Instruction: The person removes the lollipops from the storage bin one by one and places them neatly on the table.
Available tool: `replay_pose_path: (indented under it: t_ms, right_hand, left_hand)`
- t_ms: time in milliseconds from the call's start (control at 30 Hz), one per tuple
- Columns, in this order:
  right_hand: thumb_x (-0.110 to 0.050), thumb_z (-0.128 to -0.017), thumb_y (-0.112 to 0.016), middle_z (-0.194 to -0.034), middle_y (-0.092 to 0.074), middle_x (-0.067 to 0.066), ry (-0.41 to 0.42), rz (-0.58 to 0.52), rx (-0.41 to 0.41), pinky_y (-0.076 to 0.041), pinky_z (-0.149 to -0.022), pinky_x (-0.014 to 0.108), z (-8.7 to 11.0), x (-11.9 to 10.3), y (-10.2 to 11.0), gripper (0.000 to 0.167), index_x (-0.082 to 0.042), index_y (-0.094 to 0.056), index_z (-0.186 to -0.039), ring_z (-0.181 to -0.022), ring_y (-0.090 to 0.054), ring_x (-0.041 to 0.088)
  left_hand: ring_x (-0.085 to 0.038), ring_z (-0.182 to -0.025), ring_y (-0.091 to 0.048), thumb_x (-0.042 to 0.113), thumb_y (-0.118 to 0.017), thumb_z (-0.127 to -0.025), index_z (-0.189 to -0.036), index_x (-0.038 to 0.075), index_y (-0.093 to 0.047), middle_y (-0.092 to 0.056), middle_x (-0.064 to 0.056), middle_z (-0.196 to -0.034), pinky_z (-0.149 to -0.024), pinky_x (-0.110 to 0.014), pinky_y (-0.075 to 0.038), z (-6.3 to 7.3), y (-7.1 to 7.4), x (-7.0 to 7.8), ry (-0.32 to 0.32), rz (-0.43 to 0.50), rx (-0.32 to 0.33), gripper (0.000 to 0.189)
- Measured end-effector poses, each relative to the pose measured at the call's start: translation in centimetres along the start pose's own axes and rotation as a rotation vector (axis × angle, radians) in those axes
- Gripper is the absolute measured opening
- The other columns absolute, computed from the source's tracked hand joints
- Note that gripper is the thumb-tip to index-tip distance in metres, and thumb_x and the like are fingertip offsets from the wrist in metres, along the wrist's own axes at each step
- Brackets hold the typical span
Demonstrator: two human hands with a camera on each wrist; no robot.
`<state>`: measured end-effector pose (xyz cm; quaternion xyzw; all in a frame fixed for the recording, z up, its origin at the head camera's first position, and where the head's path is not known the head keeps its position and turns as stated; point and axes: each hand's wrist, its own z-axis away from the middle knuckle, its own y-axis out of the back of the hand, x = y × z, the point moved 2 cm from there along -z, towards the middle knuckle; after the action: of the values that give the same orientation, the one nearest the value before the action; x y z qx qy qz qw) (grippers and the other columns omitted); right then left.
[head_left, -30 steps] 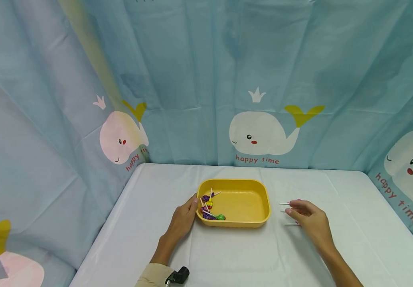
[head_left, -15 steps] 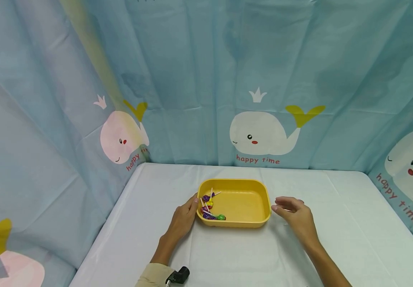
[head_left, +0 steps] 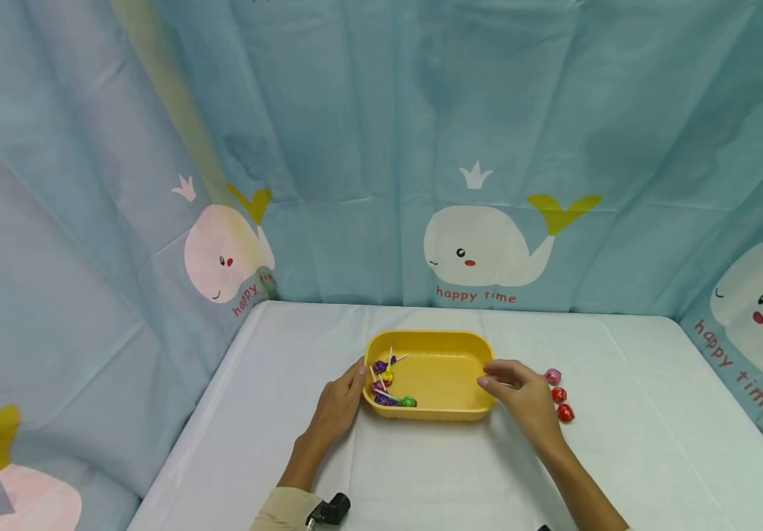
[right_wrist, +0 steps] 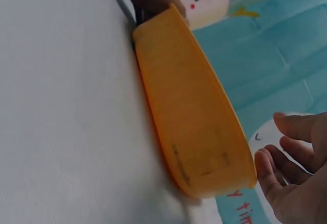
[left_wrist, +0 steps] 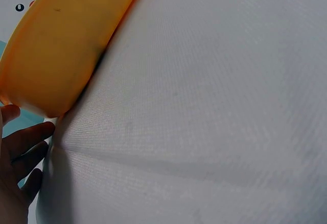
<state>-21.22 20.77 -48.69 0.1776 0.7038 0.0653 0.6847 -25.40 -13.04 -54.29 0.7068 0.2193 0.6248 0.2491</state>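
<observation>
- Right hand (head_left: 523, 398) has shifted toward 9 o'clock since a second ago, to the 3 o'clock rim of the yellow tray (head_left: 447, 375); three lollipops (head_left: 559, 395) now show beyond it.
- Head view alone: wrapped lollipops (head_left: 386, 400) inside, 7 to 10 o'clock; tray on white cloth (head_left: 434, 472).
- Left hand (head_left: 338, 404) touches the 9 o'clock side, fingers loosely extended.
- Right wrist view adds parted thumb and fingers, dark marks (right_wrist: 180, 165) outside the tray; right-hand contact, cannot tell.
</observation>
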Motion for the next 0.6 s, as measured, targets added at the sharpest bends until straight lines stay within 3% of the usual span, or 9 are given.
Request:
replay_pose_path:
  t_ms: [300,600]
  right_hand:
    - [-0.033,-0.095,-0.083,-0.119,-0.076,0.01,-0.009,-0.037,-0.046,-0.056,-0.089,0.01,-0.2,-1.0,-2.1,0.038,-0.009,-0.076,-0.123,-0.109,-0.072,0.022]
    - [-0.033,-0.092,-0.086,-0.116,-0.077,0.007,0.015,-0.056,-0.08,-0.058,-0.091,0.015,-0.7,-1.9,-4.5,0.039,-0.01,-0.077,-0.122,-0.108,-0.071,0.023]
  left_hand:
    - [-0.03,-0.148,-0.051,0.058,-0.033,-0.113,-0.162,0.022,-0.047,-0.053,-0.002,-0.159,-0.124,-0.052,-0.039,0.1,0.0,0.1,0.006,0.012,-0.004,0.062]
    - [-0.03,-0.147,-0.052,0.059,-0.033,-0.113,-0.162,0.021,-0.047,-0.054,-0.003,-0.158,-0.123,-0.052,-0.04,0.0,0.0,0.1,-0.001,0.006,0.0,0.063]
